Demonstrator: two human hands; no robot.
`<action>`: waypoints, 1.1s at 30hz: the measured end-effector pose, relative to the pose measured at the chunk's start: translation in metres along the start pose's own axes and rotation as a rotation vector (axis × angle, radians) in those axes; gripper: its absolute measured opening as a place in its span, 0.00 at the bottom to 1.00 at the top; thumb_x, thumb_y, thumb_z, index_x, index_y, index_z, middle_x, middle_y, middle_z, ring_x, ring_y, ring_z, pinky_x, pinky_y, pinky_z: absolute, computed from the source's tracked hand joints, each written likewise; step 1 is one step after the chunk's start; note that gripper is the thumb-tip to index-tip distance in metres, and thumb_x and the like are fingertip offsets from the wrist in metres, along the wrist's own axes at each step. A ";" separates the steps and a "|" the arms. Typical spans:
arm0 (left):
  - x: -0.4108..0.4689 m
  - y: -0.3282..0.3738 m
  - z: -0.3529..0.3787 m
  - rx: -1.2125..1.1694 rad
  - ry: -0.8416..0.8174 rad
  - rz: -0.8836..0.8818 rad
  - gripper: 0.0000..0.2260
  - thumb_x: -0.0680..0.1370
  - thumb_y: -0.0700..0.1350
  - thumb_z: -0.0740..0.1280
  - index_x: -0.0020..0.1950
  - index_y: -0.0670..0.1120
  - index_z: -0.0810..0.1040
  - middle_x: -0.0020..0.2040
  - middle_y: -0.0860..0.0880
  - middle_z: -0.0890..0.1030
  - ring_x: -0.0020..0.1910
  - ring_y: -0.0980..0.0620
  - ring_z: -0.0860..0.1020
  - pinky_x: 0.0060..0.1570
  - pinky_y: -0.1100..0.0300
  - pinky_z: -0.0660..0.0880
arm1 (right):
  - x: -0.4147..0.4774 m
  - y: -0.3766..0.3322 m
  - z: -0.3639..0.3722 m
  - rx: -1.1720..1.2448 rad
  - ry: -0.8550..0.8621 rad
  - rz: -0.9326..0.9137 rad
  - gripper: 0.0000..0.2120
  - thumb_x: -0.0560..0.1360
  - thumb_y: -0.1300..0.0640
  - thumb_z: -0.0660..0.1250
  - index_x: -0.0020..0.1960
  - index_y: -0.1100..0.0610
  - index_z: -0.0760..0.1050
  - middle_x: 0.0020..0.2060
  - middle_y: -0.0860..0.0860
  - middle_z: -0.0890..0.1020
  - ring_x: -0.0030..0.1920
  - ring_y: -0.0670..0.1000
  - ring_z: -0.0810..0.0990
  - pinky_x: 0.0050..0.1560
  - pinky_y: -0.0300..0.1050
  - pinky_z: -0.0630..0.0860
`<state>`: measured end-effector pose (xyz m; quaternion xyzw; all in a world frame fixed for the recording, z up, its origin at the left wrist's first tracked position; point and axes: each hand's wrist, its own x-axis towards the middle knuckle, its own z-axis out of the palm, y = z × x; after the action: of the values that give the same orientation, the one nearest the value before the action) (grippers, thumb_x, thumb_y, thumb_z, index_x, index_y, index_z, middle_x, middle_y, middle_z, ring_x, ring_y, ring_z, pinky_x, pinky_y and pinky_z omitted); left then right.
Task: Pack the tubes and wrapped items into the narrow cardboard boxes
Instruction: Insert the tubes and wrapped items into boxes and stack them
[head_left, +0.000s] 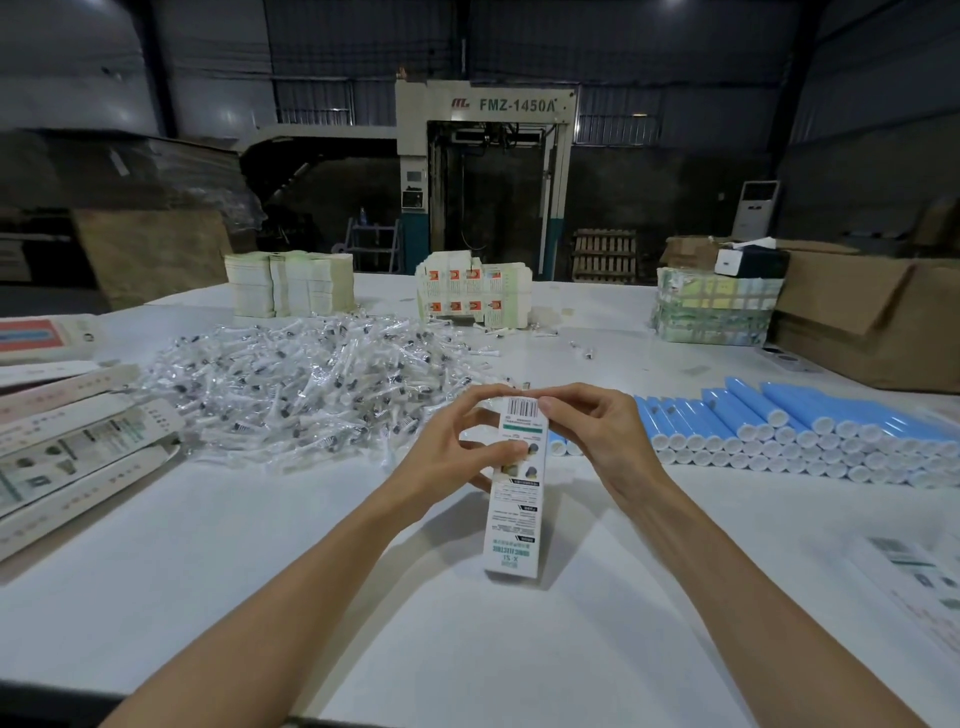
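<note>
A narrow white cardboard box (511, 530) with green print stands upright on the white table (260, 561), its barcode end on top. My left hand (447, 457) grips its upper left side, thumb on the front face. My right hand (592, 431) pinches the top end by the barcode. Behind the box lies a big heap of clear-wrapped items (311, 384). Blue tubes with white caps (800, 431) are stacked in rows to the right.
Flat unfolded boxes (78, 447) lie at the left edge and more printed flats (919, 577) at the right. Bundles of flat cartons (291, 283), (472, 291), (711, 306) stand at the back. Brown cartons (872, 322) sit far right.
</note>
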<state>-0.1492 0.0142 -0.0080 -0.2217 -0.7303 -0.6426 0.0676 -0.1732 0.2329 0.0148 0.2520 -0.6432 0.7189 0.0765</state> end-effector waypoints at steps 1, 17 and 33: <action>0.000 0.000 0.000 -0.001 0.004 0.003 0.30 0.76 0.51 0.82 0.75 0.58 0.74 0.60 0.48 0.86 0.52 0.40 0.88 0.41 0.46 0.86 | 0.000 0.000 0.000 -0.003 -0.002 -0.005 0.07 0.79 0.64 0.73 0.55 0.63 0.86 0.52 0.59 0.88 0.56 0.60 0.87 0.62 0.51 0.82; -0.001 -0.008 0.013 -0.306 0.185 0.019 0.25 0.78 0.40 0.77 0.70 0.57 0.73 0.58 0.43 0.87 0.58 0.43 0.86 0.52 0.55 0.84 | -0.016 0.026 0.026 0.160 -0.218 0.420 0.27 0.78 0.31 0.67 0.69 0.45 0.80 0.57 0.59 0.85 0.54 0.62 0.85 0.58 0.57 0.82; -0.006 -0.034 0.023 0.499 -0.039 0.230 0.22 0.84 0.48 0.69 0.77 0.60 0.68 0.63 0.55 0.78 0.64 0.55 0.77 0.59 0.50 0.79 | -0.075 -0.058 -0.065 -0.670 0.148 0.285 0.15 0.85 0.39 0.57 0.68 0.42 0.71 0.59 0.37 0.77 0.63 0.45 0.74 0.53 0.39 0.68</action>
<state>-0.1535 0.0323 -0.0452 -0.2919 -0.8371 -0.4267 0.1787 -0.1008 0.3209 0.0293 0.0683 -0.8643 0.4882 0.1002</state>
